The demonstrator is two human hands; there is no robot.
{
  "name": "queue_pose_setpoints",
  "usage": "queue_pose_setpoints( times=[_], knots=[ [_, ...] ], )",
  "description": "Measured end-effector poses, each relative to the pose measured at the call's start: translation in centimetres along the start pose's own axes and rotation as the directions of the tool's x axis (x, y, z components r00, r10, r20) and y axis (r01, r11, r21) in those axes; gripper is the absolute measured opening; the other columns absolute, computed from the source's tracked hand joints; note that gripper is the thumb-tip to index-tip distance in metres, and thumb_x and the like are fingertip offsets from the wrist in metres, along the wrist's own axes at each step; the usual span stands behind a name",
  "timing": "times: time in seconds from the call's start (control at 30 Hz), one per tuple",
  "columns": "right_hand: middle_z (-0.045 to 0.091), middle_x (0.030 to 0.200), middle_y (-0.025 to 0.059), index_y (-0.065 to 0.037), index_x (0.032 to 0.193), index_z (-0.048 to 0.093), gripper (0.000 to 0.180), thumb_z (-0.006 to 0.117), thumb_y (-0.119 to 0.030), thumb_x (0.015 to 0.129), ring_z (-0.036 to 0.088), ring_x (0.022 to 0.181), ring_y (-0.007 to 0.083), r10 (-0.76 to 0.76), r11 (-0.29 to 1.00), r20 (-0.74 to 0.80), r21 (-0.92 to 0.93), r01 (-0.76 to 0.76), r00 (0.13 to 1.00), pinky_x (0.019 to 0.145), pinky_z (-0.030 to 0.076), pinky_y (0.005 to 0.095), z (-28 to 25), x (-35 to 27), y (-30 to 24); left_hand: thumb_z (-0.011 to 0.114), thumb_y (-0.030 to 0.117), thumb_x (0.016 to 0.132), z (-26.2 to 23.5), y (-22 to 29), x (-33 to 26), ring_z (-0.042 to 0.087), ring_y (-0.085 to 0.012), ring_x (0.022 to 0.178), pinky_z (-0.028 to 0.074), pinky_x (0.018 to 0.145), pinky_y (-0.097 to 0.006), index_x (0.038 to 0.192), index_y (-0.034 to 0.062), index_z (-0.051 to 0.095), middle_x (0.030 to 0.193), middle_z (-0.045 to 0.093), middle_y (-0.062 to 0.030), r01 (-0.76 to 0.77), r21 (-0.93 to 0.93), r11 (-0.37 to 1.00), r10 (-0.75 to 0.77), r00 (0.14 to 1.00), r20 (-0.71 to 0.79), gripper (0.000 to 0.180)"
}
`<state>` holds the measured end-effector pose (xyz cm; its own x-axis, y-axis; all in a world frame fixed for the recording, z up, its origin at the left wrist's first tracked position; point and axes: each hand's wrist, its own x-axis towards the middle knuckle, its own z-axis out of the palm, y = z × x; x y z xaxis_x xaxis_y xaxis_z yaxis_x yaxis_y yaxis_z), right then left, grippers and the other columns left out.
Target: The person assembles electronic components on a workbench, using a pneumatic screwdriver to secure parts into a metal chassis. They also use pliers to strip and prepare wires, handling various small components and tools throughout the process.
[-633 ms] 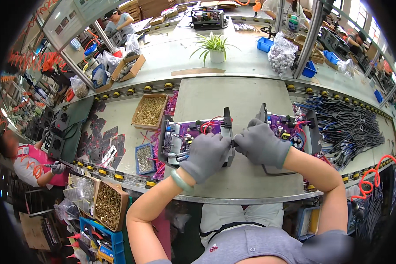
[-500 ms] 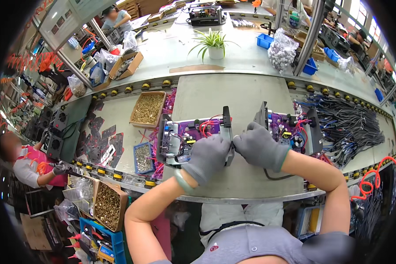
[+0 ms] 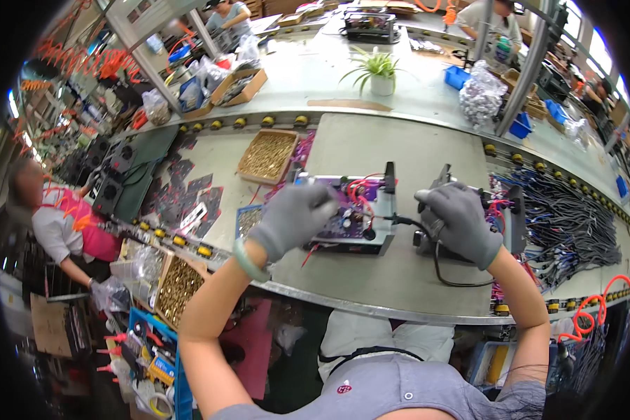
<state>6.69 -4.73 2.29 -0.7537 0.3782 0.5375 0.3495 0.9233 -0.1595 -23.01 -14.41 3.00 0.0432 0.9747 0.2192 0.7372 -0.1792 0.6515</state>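
My left hand [image 3: 290, 220], in a grey glove, is over the left side of an open electronic unit [image 3: 360, 241] with a purple circuit board and red wires. Its fingers are curled; anything between them is hidden. To the right, my gloved right hand [image 3: 463, 222] covers much of a second open unit [image 3: 516, 210]. Its fingers bend at that unit's left panel, and what they grip cannot be made out. A black cable [image 3: 437, 262] has its end at the first unit's right side, runs beneath my right hand and loops along the bench.
Beyond the left unit sits a box of brass-coloured parts [image 3: 267, 155], near a blue tray [image 3: 248, 220]. Dark cables [image 3: 567, 210] are piled at the right. A potted plant [image 3: 381, 84] stands on the far bench. At the left is a co-worker in a pink apron [image 3: 98, 231].
My hands have moved apart, the left one toward the left unit's left side, the right one over the right unit. The cable end between the units now shows. The view has shifted.
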Motion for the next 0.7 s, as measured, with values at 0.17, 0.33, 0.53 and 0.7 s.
queue_pose_setpoints(
  times=[0.17,0.33,0.53,0.7],
  knots=[
    [0.063,0.097,0.0119,-0.006,0.117,0.058,0.043,0.066,-0.007,0.075,0.062,0.085,0.0308,0.125,0.985,-0.177,0.139,-0.101,0.976,0.078,0.048,0.0401,2.0,3.6,-3.3,0.062,0.016,0.089,3.0,3.4,3.2,0.054,-0.0054,0.061,0.045,0.056,-0.023,0.091,-0.0011,0.067,0.063,0.059,-0.0014,0.074,-0.529,0.845,-0.157,0.981,-0.114,0.018],
    [0.058,0.121,0.0175,-0.004,0.129,0.051,0.053,0.063,-0.006,0.078,0.061,0.097,0.0359,0.055,0.998,-0.156,0.002,-0.055,0.986,0.083,0.050,0.0421,3.9,4.9,-2.1,0.063,0.024,0.091,4.1,3.2,5.1,0.054,-0.0079,0.064,0.046,0.059,-0.027,0.092,-0.0024,0.067,0.068,0.062,-0.0056,-0.047,-0.246,0.968,0.017,0.992,-0.123,0.027],
    [0.062,0.114,0.0143,-0.008,0.127,0.055,0.049,0.064,-0.007,0.079,0.063,0.088,0.0334,0.064,0.998,-0.273,0.006,-0.065,0.960,0.076,0.052,0.0413,2.2,6.0,-1.7,0.063,0.025,0.092,3.7,3.3,5.5,0.050,-0.0076,0.062,0.045,0.058,-0.028,0.093,-0.0017,0.067,0.066,0.060,-0.0037,0.055,-0.311,0.949,-0.057,0.998,0.005,0.027],
    [0.065,0.092,0.0107,-0.009,0.102,0.063,0.019,0.065,-0.014,0.084,0.063,0.082,0.0314,0.104,0.995,-0.204,0.023,-0.102,0.973,0.072,0.049,0.0433,2.7,5.7,-0.4,0.066,0.025,0.089,4.4,4.1,5.4,0.053,-0.0094,0.060,0.045,0.057,-0.029,0.095,0.0009,0.068,0.067,0.062,-0.0058,0.058,-0.293,0.954,-0.076,0.996,-0.050,0.024]
  ],
)
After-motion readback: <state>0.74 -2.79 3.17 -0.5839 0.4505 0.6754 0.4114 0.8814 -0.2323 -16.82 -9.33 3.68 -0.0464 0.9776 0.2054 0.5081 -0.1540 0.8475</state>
